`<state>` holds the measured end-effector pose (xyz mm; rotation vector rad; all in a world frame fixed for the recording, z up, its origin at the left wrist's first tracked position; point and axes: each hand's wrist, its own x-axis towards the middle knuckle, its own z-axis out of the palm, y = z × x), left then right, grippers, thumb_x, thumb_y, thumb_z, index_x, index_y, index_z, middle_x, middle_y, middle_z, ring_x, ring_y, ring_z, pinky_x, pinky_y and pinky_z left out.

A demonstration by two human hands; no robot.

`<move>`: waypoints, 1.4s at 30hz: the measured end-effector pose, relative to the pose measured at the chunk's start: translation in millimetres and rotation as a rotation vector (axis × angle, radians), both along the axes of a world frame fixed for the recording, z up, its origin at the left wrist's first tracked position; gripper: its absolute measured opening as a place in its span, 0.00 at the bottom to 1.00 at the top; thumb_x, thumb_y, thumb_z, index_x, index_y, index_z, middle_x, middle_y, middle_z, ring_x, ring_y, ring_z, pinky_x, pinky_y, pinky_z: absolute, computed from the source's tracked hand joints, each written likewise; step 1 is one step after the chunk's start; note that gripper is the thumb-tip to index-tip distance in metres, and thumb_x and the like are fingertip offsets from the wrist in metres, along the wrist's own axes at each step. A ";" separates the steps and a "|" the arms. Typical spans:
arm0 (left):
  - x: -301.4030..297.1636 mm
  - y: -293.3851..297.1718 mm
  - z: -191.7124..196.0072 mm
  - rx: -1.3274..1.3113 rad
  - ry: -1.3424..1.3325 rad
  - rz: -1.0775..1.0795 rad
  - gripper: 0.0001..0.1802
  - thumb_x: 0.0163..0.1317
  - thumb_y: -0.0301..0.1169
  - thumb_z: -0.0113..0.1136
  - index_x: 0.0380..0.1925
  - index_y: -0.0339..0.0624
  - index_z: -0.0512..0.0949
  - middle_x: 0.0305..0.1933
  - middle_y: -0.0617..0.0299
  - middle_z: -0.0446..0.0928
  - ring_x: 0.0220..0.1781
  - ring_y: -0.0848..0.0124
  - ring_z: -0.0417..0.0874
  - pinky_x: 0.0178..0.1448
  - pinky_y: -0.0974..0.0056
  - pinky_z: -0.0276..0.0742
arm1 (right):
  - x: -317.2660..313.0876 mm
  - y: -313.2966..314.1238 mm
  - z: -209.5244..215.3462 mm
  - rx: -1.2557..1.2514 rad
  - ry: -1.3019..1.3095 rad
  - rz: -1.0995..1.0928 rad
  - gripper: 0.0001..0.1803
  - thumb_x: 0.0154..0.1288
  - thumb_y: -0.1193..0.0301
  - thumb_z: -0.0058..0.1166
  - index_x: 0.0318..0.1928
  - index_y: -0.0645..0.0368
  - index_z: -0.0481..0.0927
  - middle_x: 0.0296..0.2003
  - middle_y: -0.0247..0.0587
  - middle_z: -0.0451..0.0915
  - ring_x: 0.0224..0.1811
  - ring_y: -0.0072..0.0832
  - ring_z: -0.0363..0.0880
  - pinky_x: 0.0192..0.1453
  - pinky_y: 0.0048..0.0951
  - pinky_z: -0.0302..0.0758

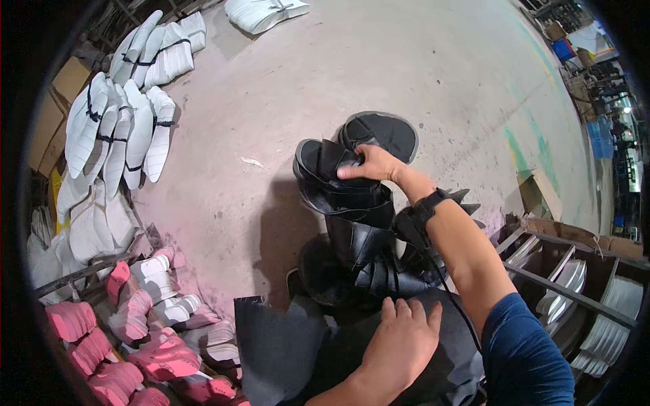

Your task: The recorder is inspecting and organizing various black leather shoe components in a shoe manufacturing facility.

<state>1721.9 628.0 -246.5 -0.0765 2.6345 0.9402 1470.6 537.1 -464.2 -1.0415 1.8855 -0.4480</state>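
Observation:
My right hand [369, 164] is closed on the upper edge of a black sandal-like shoe [315, 177], thumb on one side and fingers on the other. Against its far side lies another black shoe piece with a broad, flat sole [389, 135]. Below them, nearer to me, stands a pile of shiny black shoe uppers [362, 240], overlapping so that single pieces are hard to part. My left hand [404, 338] lies with fingers stretched on black cloth [433, 331] over my lap, just short of the pile. It holds nothing.
Bundles of white insoles tied with black bands [112, 128] stand at the left. Pink and white insole stacks [162, 352] fill the near left. At the right is a divided rack [575, 291] holding white pieces. One white bundle [264, 13] lies on the far floor.

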 end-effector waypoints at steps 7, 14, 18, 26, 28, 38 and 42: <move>-2.7 -2.1 0.7 0.036 -0.028 0.003 0.24 0.62 0.27 0.48 0.60 0.38 0.69 0.53 0.42 0.75 0.57 0.49 0.76 0.64 0.48 0.65 | 56.2 15.5 11.9 -0.084 0.242 0.345 0.50 0.35 0.50 0.74 0.54 0.68 0.64 0.46 0.60 0.77 0.51 0.51 0.76 0.55 0.39 0.73; 3.0 3.6 -3.2 -0.029 0.086 0.072 0.22 0.60 0.29 0.47 0.55 0.33 0.71 0.43 0.45 0.77 0.49 0.53 0.78 0.60 0.49 0.67 | 106.2 17.9 -1.0 0.060 0.446 0.294 0.42 0.39 0.52 0.73 0.49 0.65 0.67 0.37 0.52 0.80 0.43 0.46 0.81 0.48 0.38 0.76; 5.9 10.5 -3.4 -0.079 0.088 0.109 0.21 0.58 0.28 0.49 0.51 0.29 0.72 0.42 0.47 0.77 0.47 0.56 0.78 0.58 0.53 0.68 | 125.8 15.1 -14.8 0.069 0.495 0.259 0.37 0.41 0.51 0.71 0.45 0.63 0.71 0.37 0.49 0.81 0.43 0.44 0.81 0.48 0.38 0.76; 18.3 16.5 -0.3 -0.106 0.127 0.127 0.19 0.57 0.29 0.50 0.48 0.31 0.74 0.38 0.50 0.78 0.44 0.59 0.79 0.54 0.55 0.70 | 119.2 25.8 -20.4 0.000 0.529 0.194 0.15 0.44 0.63 0.64 0.32 0.58 0.83 0.33 0.50 0.82 0.39 0.46 0.81 0.46 0.40 0.77; 22.0 19.5 1.7 -0.111 0.156 0.133 0.19 0.57 0.29 0.50 0.48 0.33 0.74 0.38 0.51 0.78 0.43 0.59 0.79 0.54 0.55 0.70 | 96.7 32.7 -4.0 -0.123 0.457 -0.076 0.20 0.44 0.59 0.68 0.34 0.60 0.83 0.33 0.51 0.83 0.38 0.44 0.82 0.46 0.38 0.78; 24.4 21.2 32.2 -0.065 0.354 0.203 0.25 0.56 0.33 0.58 0.54 0.35 0.71 0.49 0.50 0.75 0.53 0.56 0.75 0.57 0.56 0.70 | 21.2 153.7 165.7 -0.898 -0.676 -1.056 0.28 0.54 0.69 0.66 0.55 0.66 0.73 0.49 0.46 0.78 0.50 0.35 0.77 0.59 0.39 0.72; 24.8 42.4 53.3 0.085 0.749 0.477 0.29 0.52 0.29 0.63 0.55 0.31 0.68 0.55 0.44 0.71 0.58 0.48 0.72 0.62 0.55 0.68 | 54.4 227.8 209.3 -1.063 -0.993 -1.026 0.25 0.59 0.68 0.62 0.55 0.64 0.73 0.50 0.42 0.78 0.50 0.34 0.78 0.58 0.38 0.74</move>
